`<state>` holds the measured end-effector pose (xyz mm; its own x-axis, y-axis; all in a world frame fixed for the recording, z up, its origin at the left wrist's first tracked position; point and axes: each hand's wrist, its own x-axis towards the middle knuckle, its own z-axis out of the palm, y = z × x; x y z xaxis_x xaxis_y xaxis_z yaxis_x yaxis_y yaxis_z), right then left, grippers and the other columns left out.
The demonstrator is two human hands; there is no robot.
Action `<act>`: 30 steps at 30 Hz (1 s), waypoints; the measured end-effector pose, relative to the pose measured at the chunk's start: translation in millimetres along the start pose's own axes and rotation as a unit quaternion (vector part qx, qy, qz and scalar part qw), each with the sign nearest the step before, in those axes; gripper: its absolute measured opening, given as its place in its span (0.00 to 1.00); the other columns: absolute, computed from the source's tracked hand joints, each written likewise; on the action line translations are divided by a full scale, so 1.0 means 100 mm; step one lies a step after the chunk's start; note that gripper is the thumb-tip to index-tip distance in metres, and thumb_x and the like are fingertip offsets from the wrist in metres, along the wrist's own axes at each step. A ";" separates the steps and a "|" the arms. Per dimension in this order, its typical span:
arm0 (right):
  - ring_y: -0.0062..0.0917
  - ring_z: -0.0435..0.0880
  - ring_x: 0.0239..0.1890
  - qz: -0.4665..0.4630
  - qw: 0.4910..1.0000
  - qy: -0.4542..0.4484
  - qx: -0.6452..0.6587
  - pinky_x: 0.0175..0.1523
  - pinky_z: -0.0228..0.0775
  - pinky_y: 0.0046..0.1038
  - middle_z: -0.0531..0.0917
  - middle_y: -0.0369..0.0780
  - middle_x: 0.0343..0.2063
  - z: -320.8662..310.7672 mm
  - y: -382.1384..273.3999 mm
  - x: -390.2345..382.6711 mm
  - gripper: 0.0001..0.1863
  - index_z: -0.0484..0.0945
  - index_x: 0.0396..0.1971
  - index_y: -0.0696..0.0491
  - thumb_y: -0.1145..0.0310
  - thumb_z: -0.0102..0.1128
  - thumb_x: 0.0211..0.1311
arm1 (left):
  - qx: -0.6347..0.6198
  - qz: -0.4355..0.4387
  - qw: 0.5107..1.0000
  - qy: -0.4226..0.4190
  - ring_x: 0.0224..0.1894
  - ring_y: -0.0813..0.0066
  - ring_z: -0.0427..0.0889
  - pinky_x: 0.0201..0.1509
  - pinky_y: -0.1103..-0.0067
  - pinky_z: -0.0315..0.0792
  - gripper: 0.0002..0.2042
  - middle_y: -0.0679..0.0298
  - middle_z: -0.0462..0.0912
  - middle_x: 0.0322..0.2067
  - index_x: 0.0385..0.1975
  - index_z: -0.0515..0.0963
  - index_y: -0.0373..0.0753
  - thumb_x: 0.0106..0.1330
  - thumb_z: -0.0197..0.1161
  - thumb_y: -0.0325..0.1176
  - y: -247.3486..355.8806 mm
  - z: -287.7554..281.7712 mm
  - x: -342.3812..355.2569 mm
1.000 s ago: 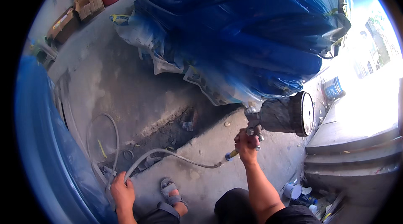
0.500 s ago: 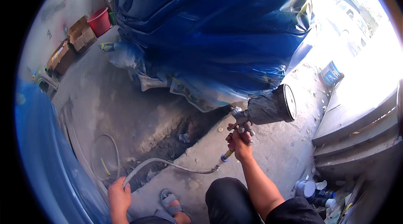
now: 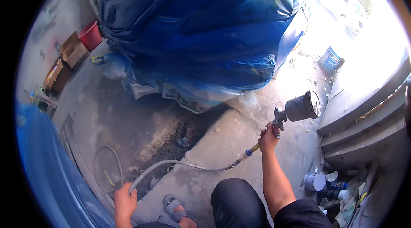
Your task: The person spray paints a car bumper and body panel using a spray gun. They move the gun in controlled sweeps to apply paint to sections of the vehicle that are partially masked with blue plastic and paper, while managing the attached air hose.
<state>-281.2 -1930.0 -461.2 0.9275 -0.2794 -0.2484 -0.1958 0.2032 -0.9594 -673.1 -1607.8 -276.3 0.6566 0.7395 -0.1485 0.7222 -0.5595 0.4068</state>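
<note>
In my right hand (image 3: pixel 269 137) is the handle of a spray gun (image 3: pixel 279 119), fingers wrapped round it. Its dark, paint-stained cup (image 3: pixel 302 106) tilts to the right, the pale round end facing outward. From the bottom of the handle a grey hose (image 3: pixel 205 168) runs left across the floor, past a blue and yellow fitting. My left hand (image 3: pixel 125 200) is closed round that hose at the lower left. Beyond both hands stands a large bulky shape under blue-painted plastic sheeting (image 3: pixel 192 35); the gun is apart from it, to its lower right.
A glossy blue panel (image 3: pixel 55 155) rises close on my left. Broken ground (image 3: pixel 171 140) dips below the concrete edge ahead. Paint cans (image 3: pixel 315 181) and bottles lie at lower right, a blue bucket (image 3: pixel 330 60) at right. Cardboard boxes (image 3: pixel 74 50) and a red bucket (image 3: pixel 90 35) line the left wall.
My right hand has carried the spray gun to the right, away from the sheeting, drawing the hose along. My left hand has shifted slightly, still on the hose. The whole view has shifted a little.
</note>
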 end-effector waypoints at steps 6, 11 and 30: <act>0.15 0.70 0.13 -0.036 0.994 -0.097 -0.020 0.14 0.59 0.17 0.73 0.33 0.15 0.32 0.01 -0.18 0.11 0.69 0.30 0.48 0.57 0.56 0.63 | 0.006 0.014 1.000 0.004 0.27 0.55 0.79 0.35 0.70 0.70 0.09 0.49 0.77 0.23 0.34 0.77 0.32 0.53 0.59 0.25 -0.10 0.09 0.03; 0.15 0.74 0.18 0.033 0.951 -0.307 0.008 0.19 0.62 0.21 0.74 0.33 0.17 0.53 -0.15 -0.69 0.06 0.70 0.31 0.53 0.69 0.56 0.57 | 0.043 0.012 0.999 0.006 0.28 0.48 0.79 0.33 0.66 0.70 0.07 0.49 0.78 0.22 0.31 0.76 0.34 0.53 0.59 0.26 -0.15 0.05 0.02; 0.15 0.69 0.10 -0.021 0.998 0.048 -0.024 0.11 0.58 0.19 0.72 0.32 0.13 -0.31 -0.07 0.22 0.11 0.66 0.31 0.47 0.58 0.55 0.64 | 0.027 0.043 0.999 0.000 0.27 0.51 0.79 0.33 0.67 0.70 0.08 0.49 0.78 0.22 0.32 0.77 0.34 0.52 0.60 0.27 0.08 0.12 0.01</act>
<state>-269.8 -1967.0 -464.1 0.9006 -0.3758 -0.2183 -0.1750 0.1461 -0.9737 -664.3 -1615.7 -284.3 0.7163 0.6882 -0.1155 0.6741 -0.6396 0.3695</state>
